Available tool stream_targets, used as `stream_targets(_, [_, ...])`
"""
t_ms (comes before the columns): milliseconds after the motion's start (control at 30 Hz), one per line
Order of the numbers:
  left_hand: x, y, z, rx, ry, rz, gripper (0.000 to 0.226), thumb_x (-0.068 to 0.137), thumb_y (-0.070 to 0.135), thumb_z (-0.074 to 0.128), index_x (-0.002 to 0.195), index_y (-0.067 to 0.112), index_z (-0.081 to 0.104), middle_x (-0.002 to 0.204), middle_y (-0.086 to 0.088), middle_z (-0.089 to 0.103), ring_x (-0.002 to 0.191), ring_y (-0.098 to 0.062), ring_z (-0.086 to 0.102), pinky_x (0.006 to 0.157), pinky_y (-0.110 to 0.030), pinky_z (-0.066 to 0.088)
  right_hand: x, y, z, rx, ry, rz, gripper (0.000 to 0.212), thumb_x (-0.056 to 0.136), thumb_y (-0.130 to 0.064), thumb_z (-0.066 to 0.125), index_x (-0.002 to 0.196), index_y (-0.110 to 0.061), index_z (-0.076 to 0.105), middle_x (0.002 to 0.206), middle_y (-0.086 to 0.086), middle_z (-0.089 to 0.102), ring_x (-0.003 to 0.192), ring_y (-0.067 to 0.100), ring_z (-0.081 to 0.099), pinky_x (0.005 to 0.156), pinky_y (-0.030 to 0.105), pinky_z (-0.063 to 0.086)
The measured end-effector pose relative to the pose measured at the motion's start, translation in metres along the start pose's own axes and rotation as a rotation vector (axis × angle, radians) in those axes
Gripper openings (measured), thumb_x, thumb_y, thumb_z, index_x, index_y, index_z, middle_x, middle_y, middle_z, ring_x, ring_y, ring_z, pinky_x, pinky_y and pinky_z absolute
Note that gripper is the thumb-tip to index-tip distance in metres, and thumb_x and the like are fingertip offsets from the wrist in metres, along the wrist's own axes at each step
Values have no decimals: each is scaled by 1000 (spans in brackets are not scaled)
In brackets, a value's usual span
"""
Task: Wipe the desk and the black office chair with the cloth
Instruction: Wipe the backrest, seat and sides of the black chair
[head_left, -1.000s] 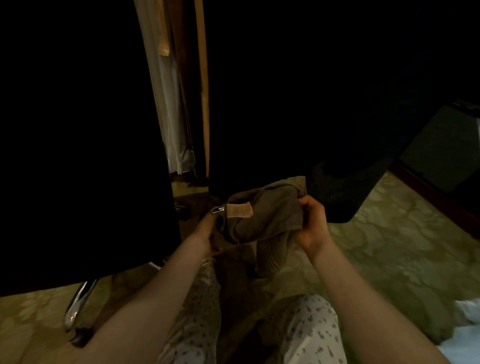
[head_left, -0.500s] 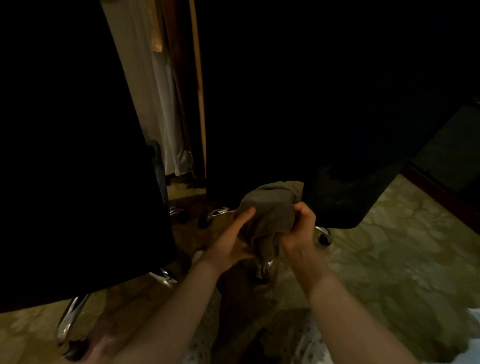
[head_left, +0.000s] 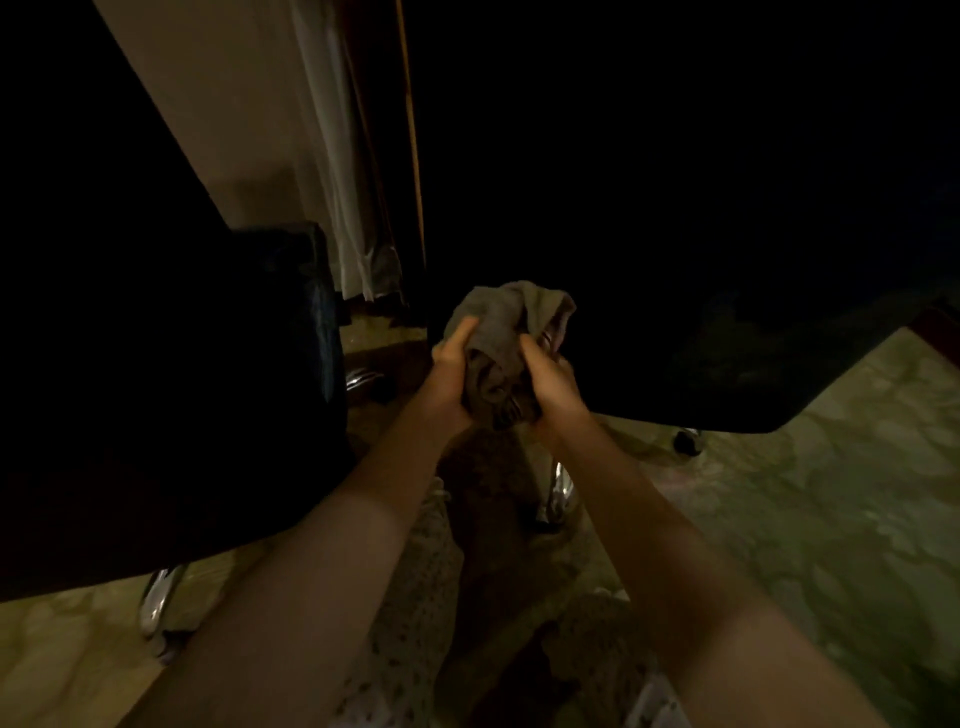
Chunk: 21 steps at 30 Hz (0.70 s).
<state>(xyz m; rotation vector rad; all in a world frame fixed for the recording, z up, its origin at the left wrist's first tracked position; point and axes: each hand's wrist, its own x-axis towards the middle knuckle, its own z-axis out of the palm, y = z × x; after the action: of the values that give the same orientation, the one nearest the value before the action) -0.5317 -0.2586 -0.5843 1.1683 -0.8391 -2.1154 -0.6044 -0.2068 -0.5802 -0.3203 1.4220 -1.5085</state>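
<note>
A grey-brown cloth (head_left: 498, 332) is bunched into a ball in the middle of the view. My left hand (head_left: 449, 371) grips its left side and my right hand (head_left: 553, 382) grips its right side, thumbs on top. Just behind the cloth is the black office chair (head_left: 675, 260), a very dark mass filling the upper right; its edge runs down to a corner at the right. Chrome legs (head_left: 558, 493) and a castor (head_left: 685, 441) show below it. The desk cannot be made out in the dark.
A second black mass (head_left: 156, 364) fills the left side, with a chrome leg (head_left: 156, 608) under it. Pale curtains (head_left: 343, 208) and a wooden strip (head_left: 413, 156) hang behind the gap. Patterned green carpet (head_left: 831, 519) lies at the right. My knees in printed trousers (head_left: 415, 597) are below.
The cloth was spread between my hands a second ago; both hands have since gathered it into a tight bundle and closed in on it. The view has shifted slightly nearer the chair.
</note>
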Motion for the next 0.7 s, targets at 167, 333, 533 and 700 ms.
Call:
stream_targets(167, [32, 34, -18, -56, 213, 186, 74, 78, 48, 67, 138, 16, 38, 131, -15, 50, 112, -29, 54, 91, -41, 48, 20, -11, 35, -331, 178, -516, 36, 89, -20, 63, 120, -5, 58, 119, 14, 58, 112, 26, 55, 89, 30, 46])
stream_targets(333, [26, 44, -38, -121, 206, 158, 30, 92, 44, 46, 109, 21, 55, 96, 1, 55, 93, -18, 54, 80, -37, 46, 55, -28, 30, -1312, 264, -1709, 27, 86, -15, 47, 90, -11, 73, 113, 13, 49, 95, 30, 42, 74, 38, 36])
stream_targets(533, [46, 45, -20, -111, 126, 357, 24, 100, 28, 34, 117, 19, 49, 104, -2, 57, 94, -18, 56, 78, -35, 49, 89, -15, 31, -1793, 193, -1637, 19, 65, -16, 73, 83, -12, 69, 131, 7, 43, 108, 30, 38, 82, 48, 48])
stream_targets(700, [85, 22, -31, -58, 253, 330, 26, 100, 6, 29, 84, 14, 48, 84, -5, 47, 79, -16, 48, 76, -31, 42, 99, 2, 18, -1817, 67, -1598, 33, 51, -13, 87, 81, -10, 72, 121, 7, 63, 105, 30, 39, 73, 51, 53])
